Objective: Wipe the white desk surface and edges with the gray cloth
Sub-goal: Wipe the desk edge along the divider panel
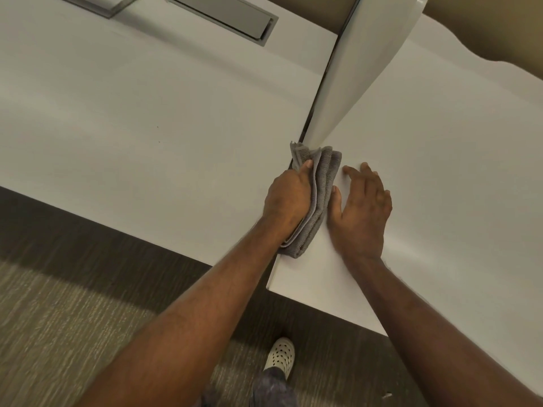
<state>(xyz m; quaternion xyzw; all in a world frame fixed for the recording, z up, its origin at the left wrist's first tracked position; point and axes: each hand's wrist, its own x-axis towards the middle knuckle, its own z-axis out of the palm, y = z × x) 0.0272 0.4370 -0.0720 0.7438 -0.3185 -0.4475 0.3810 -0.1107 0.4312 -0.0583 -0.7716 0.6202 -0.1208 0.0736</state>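
- Wiping of an edge is the step in hand, as judged from the pose: the gray cloth (316,198) is pressed by the left hand (289,201) along the seam where two white desk tops meet.
- The fingers of the left hand are curled closed around the folded cloth, and the thumb (305,166) is laid on its upper part; the other fingertips are hidden under the folds.
- The cloth is bunched in several layers. Its far end lies past the thumb, touching the foot of the white divider panel (361,71), and its near end hangs below the heel of the hand, close to the desk corner.
- The right hand (363,210) is laid flat and open on the white desk (440,171), just beside the cloth; nothing is held by it. Its fingers (368,171) are spread, and it seems to be used for support.
- The dark gap between the desk tops is seen beyond the thumb, running along the divider.
- For the next move, it is judged that the cloth should be drawn along the seam with steady pressure kept by the closed fingers, so that the folds stay together.
- After that, the broad surface on the far side of the right fingers and the front edge near the wrists are still to be wiped, it seems.
- Whether dust is left on the surface cannot be told.
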